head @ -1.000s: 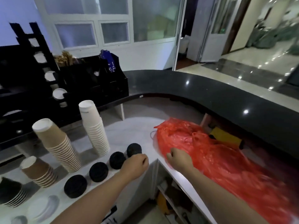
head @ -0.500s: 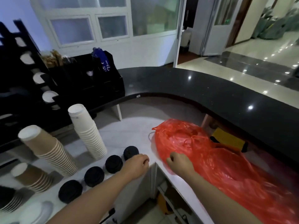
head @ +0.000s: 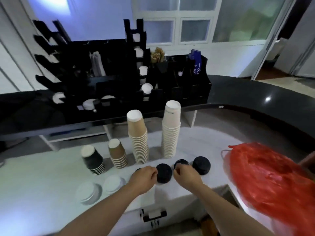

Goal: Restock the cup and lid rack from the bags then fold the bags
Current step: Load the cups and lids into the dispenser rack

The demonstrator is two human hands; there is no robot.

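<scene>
Both hands sit low centre near the white desk's (head: 42,176) front edge. The left hand (head: 143,178) is curled over a black lid that is mostly hidden; the right hand (head: 186,176) curls at another lid (head: 181,162) — whether either grip really grasps is hard to tell. One black lid (head: 164,172) lies between them. The red bag (head: 265,178), cut off at right, overhangs the edge. The rack (head: 119,79) at upper centre holds white lids.

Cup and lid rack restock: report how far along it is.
Done: cups and lids are out of the red bag, standing in stacks on the white counter. In hand: left hand and right hand are at the black lids. Left: loading the rack, which shows only a few white lids, and folding the bag.
</scene>
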